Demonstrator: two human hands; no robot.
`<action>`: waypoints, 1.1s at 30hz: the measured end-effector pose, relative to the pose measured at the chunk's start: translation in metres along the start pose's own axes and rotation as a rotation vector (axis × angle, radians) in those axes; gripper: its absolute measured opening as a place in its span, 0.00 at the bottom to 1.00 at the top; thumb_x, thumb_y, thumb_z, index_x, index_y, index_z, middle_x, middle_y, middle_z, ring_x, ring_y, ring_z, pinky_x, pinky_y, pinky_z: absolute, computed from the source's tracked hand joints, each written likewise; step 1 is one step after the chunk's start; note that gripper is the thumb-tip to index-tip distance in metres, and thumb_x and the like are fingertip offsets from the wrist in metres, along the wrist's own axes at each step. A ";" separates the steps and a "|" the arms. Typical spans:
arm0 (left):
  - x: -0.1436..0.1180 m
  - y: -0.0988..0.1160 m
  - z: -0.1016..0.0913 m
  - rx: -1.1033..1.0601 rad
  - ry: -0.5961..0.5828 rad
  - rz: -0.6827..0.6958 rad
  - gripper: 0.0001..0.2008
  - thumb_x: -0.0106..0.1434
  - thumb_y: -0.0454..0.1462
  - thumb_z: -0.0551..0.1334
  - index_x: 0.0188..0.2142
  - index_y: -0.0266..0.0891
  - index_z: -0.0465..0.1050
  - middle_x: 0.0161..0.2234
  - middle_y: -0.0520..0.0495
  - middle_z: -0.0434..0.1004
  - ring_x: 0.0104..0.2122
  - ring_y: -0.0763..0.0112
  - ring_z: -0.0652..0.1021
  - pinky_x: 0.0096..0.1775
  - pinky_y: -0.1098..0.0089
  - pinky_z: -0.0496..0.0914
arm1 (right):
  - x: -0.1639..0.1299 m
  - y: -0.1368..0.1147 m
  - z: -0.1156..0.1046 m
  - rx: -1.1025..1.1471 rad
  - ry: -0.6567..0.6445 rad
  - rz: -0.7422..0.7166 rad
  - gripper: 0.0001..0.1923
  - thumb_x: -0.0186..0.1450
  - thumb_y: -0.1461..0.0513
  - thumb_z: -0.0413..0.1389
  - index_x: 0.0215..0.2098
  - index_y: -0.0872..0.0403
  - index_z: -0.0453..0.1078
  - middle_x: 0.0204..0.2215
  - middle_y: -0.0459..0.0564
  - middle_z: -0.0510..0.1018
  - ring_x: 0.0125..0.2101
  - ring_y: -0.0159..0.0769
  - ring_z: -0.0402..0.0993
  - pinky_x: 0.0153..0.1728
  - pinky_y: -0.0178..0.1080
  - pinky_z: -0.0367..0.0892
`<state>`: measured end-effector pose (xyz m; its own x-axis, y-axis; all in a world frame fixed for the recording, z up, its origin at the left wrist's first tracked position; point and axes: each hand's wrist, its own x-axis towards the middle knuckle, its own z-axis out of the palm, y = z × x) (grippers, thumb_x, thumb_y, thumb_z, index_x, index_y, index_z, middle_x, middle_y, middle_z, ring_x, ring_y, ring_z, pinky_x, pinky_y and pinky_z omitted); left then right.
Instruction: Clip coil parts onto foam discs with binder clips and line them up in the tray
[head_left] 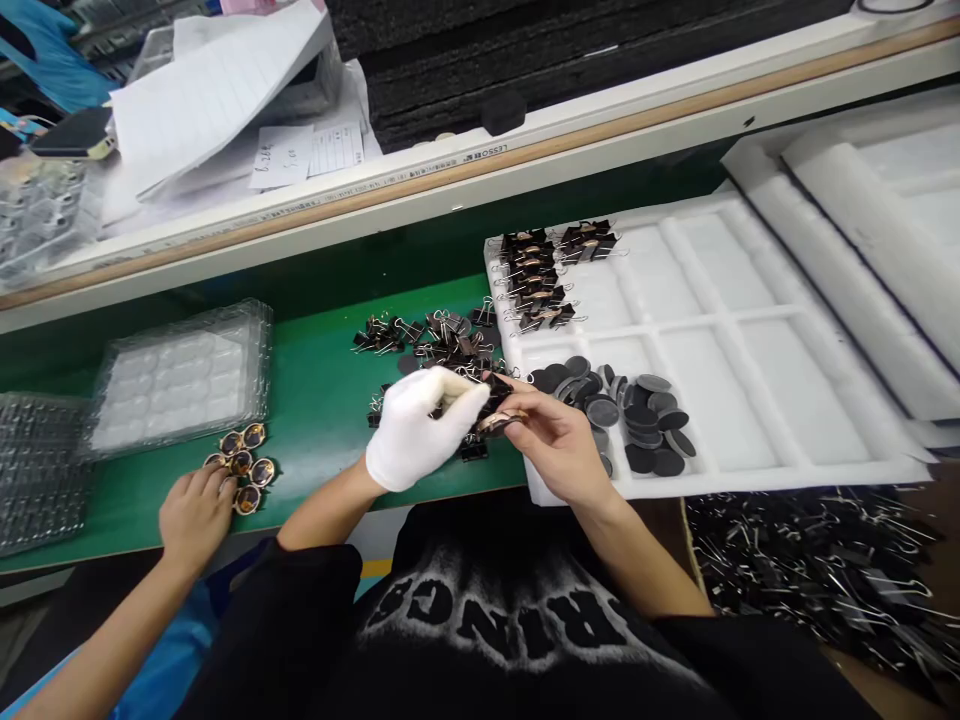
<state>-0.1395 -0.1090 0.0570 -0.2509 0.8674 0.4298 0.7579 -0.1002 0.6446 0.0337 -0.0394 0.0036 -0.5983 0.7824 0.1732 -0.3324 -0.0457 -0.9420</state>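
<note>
My left hand, in a white glove, is closed with thumb and fingers on a black binder clip. Bare, my right hand pinches a round gold-rimmed piece just below that clip. Whether the clip touches the piece I cannot tell. Behind my hands lies a loose heap of binder clips on the green table. To the right, dark round discs are piled on a white compartmented tray. Clipped pieces stand in a row in the tray's far left compartment.
A co-worker's hand touches several round gold-rimmed parts at the left. Clear plastic trays are stacked beyond them. A box of binder clips sits below right. A shelf edge runs across the back.
</note>
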 end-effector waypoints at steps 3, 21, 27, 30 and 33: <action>0.002 -0.001 -0.008 -0.007 -0.159 0.017 0.11 0.67 0.47 0.64 0.39 0.42 0.75 0.25 0.54 0.75 0.23 0.75 0.72 0.28 0.70 0.66 | -0.003 -0.004 -0.008 -0.016 0.009 -0.005 0.06 0.69 0.61 0.67 0.44 0.45 0.82 0.46 0.52 0.86 0.61 0.43 0.76 0.55 0.43 0.76; 0.006 -0.017 0.004 -0.190 -0.530 -0.387 0.18 0.67 0.49 0.60 0.26 0.41 0.67 0.21 0.55 0.69 0.23 0.75 0.67 0.27 0.72 0.62 | 0.008 0.000 -0.005 0.330 0.427 0.270 0.12 0.65 0.47 0.68 0.40 0.42 0.77 0.43 0.42 0.83 0.42 0.35 0.79 0.42 0.39 0.75; -0.008 -0.023 0.020 -0.269 -0.483 -0.463 0.14 0.67 0.50 0.61 0.36 0.41 0.72 0.26 0.54 0.73 0.26 0.73 0.71 0.30 0.71 0.68 | 0.009 0.009 0.006 0.397 0.464 0.334 0.17 0.63 0.45 0.68 0.40 0.45 0.74 0.44 0.45 0.82 0.44 0.38 0.78 0.46 0.43 0.76; -0.013 -0.027 0.024 -0.331 -0.388 -0.491 0.15 0.69 0.50 0.59 0.43 0.42 0.72 0.28 0.53 0.76 0.27 0.72 0.75 0.33 0.69 0.72 | 0.006 0.007 0.016 0.425 0.415 0.290 0.17 0.61 0.48 0.71 0.38 0.47 0.75 0.42 0.45 0.81 0.45 0.37 0.78 0.52 0.45 0.75; -0.011 -0.039 0.014 -0.316 -0.213 -0.488 0.15 0.70 0.49 0.59 0.47 0.42 0.72 0.36 0.50 0.80 0.30 0.72 0.78 0.36 0.69 0.74 | 0.004 0.004 0.028 0.413 0.347 0.281 0.15 0.64 0.49 0.69 0.39 0.47 0.75 0.43 0.46 0.81 0.50 0.38 0.77 0.57 0.49 0.74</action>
<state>-0.1575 -0.1083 0.0184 -0.3732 0.9246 -0.0766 0.3626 0.2214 0.9053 0.0091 -0.0539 0.0085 -0.4549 0.8590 -0.2349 -0.4934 -0.4627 -0.7365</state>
